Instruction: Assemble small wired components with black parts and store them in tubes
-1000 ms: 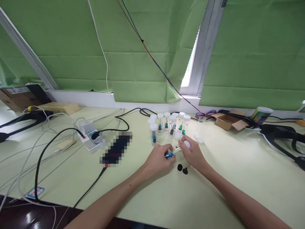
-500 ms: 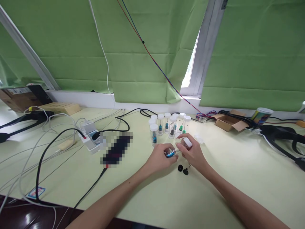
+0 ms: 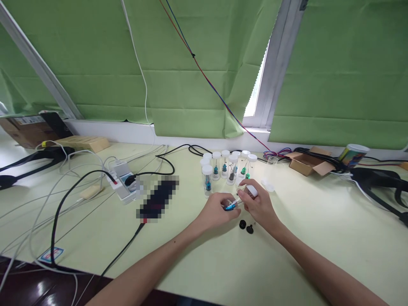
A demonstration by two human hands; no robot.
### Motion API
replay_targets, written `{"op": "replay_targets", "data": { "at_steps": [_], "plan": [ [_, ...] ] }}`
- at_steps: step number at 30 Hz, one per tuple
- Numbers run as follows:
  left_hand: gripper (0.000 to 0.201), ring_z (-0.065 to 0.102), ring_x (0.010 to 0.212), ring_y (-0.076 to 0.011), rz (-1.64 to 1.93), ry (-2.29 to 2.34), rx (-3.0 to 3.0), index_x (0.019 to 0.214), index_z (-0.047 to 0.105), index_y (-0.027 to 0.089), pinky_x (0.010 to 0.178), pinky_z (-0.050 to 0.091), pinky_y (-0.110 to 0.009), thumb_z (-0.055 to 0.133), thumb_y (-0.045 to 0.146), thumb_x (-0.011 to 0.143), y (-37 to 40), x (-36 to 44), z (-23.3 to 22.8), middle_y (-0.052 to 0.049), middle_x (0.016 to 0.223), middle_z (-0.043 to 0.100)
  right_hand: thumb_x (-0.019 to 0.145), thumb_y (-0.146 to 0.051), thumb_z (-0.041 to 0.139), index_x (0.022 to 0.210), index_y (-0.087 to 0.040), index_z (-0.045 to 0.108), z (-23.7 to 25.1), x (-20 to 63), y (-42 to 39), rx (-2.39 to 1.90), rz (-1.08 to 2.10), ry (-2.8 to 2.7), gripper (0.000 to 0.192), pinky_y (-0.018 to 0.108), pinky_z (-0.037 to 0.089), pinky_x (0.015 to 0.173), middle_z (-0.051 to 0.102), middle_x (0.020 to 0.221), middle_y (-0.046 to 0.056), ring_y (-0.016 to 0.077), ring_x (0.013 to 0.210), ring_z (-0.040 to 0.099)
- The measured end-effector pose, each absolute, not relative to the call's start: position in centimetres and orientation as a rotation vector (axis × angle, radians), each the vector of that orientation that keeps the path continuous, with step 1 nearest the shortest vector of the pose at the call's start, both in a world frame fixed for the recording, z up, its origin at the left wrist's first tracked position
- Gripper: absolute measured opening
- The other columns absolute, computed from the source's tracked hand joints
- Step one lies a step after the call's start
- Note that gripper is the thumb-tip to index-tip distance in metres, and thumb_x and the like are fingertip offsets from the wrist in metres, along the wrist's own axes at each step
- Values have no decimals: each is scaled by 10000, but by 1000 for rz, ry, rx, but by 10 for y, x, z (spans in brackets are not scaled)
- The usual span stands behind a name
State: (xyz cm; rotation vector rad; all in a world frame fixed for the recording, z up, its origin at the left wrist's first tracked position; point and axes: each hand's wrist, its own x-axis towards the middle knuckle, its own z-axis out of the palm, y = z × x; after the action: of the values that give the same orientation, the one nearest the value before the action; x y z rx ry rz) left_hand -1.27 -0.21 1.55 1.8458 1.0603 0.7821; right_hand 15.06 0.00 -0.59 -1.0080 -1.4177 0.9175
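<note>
A clear tube with a white cap [image 3: 252,191] lies tilted between my two hands, with a blue part [image 3: 230,207] showing at its lower left end. My left hand [image 3: 218,211] is closed around that lower end. With thumb and fingers, my right hand [image 3: 256,202] grips the tube near its cap. Just in front of my hands, two small black round parts [image 3: 242,224] rest on the table. Behind them stand several clear capped tubes [image 3: 207,180], holding blue, green or dark pieces with thin stems. My fingers hide part of the held tube.
A clear lid-like piece [image 3: 267,185] lies right of the tubes. Farther right are an open cardboard box [image 3: 307,163], a printed can [image 3: 353,155] and black gear [image 3: 379,182]. At left, a power strip [image 3: 125,187], cables and a blurred dark device [image 3: 159,198] cover the table.
The whole view has shifted slightly to the right. Both hands keep hold of the tube, and nothing else has visibly moved on the table.
</note>
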Motion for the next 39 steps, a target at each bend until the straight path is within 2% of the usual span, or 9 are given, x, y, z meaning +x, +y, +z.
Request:
{"op": "replay_targets", "data": {
  "at_steps": [11,24,33,39],
  "plan": [
    [150,297,559,-92,768,1051,1889,636,528,171,537,255,-248,577,278,729,-2,-12,14,50,607,378,868,-458,552,944,-221,570,-4,152,-3,-1052,800,-1478,249,227,291,425,326,574,-67,105,486,290],
    [168,279,561,-93,741,1041,1885,606,477,171,533,225,-260,566,241,730,-4,-12,13,51,593,343,904,-421,508,887,-225,511,-5,154,-4,-1100,615,-1559,197,240,300,496,365,596,-58,119,530,330],
    [110,304,537,-90,687,1022,1835,682,588,169,506,199,-262,576,261,741,-5,-13,15,50,595,376,897,-415,484,840,-225,487,2,157,-7,-1187,350,-1654,199,230,362,496,462,586,-53,116,494,389],
    [108,303,527,-84,692,1016,1811,675,578,172,498,212,-250,580,259,738,-7,-13,15,54,587,376,913,-402,458,846,-221,482,5,158,-7,-1191,220,-1705,193,243,376,501,490,579,-51,119,466,403]
  ]
}}
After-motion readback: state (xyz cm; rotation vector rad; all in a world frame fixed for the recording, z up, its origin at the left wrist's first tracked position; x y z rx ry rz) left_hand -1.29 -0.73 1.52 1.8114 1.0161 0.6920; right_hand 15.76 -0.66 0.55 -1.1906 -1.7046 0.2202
